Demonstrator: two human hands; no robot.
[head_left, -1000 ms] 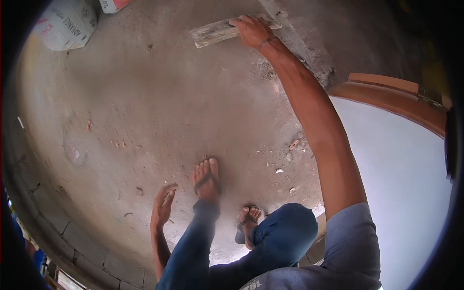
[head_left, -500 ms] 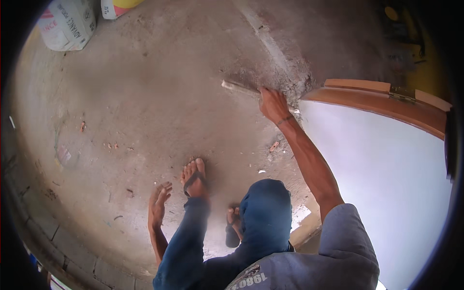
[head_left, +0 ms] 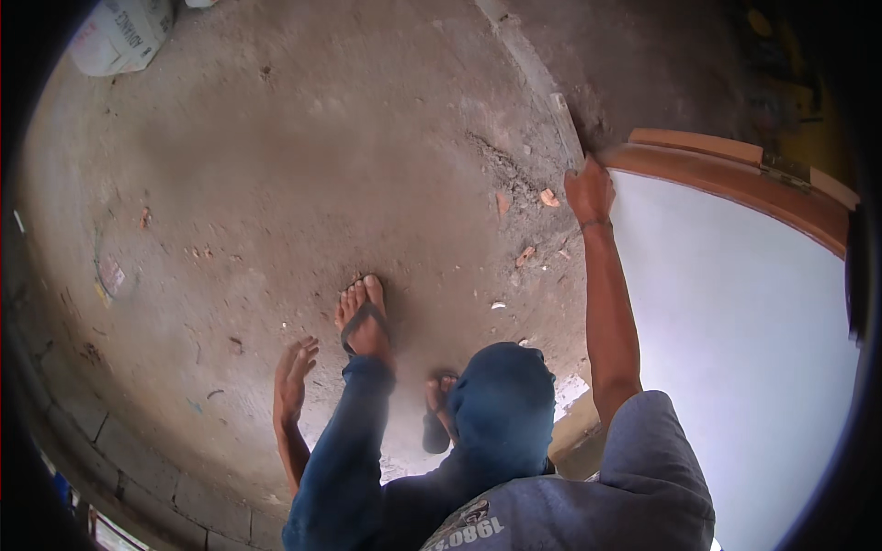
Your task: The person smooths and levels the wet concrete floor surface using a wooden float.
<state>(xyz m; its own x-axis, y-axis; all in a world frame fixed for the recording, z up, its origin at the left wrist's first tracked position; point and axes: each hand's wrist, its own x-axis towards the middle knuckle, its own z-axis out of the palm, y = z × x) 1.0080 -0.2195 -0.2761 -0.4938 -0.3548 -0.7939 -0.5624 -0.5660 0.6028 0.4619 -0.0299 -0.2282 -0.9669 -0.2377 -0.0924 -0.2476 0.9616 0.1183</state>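
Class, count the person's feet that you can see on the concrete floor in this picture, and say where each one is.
2. One foot in a flip-flop is stepped forward at the centre, right of the left hand. The other foot is behind it, largely hidden by the blue-clad knee.

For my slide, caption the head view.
Right hand holds a plank against the door frame; left hand hangs empty.

We stand in a building under construction: a bare, dusty concrete floor strewn with rubble chips, a white cement sack upper left, an unfinished wooden frame at right.
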